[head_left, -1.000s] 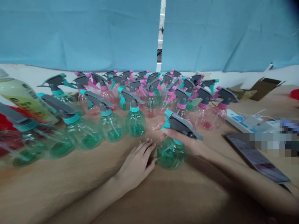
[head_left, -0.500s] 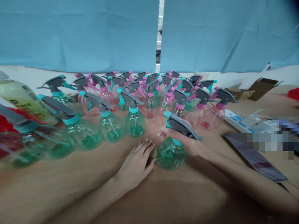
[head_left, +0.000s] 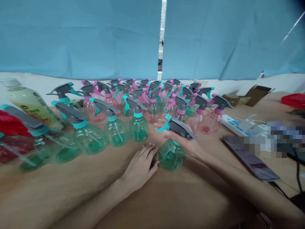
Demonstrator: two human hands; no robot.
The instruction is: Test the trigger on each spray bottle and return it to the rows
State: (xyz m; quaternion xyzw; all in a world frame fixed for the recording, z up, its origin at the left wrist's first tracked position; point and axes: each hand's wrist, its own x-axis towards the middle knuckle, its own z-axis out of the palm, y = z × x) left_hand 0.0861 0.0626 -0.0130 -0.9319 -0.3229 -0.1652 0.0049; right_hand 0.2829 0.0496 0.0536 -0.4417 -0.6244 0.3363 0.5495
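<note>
My right hand (head_left: 188,144) is wrapped round the neck of a green spray bottle (head_left: 171,156) with a grey and teal trigger head (head_left: 178,126); the bottle stands on the brown table (head_left: 166,203). My left hand (head_left: 140,167) lies flat on the table just left of that bottle, fingers stretched out and nearly touching its base. Behind it a green bottle (head_left: 138,125) stands in a row of green bottles running off to the left.
Several pink and green spray bottles (head_left: 166,101) crowd the back of the table. A large yellowish bottle (head_left: 30,105) and red items (head_left: 11,127) are at the left. A power strip (head_left: 240,124), a dark flat device (head_left: 250,157), a cardboard box (head_left: 257,93) and blue curtains (head_left: 95,35) lie right and behind.
The view has tilted down a little. My right hand has shifted its grip on the green bottle, whose trigger head now sits slightly further left. My left hand has stayed flat.
</note>
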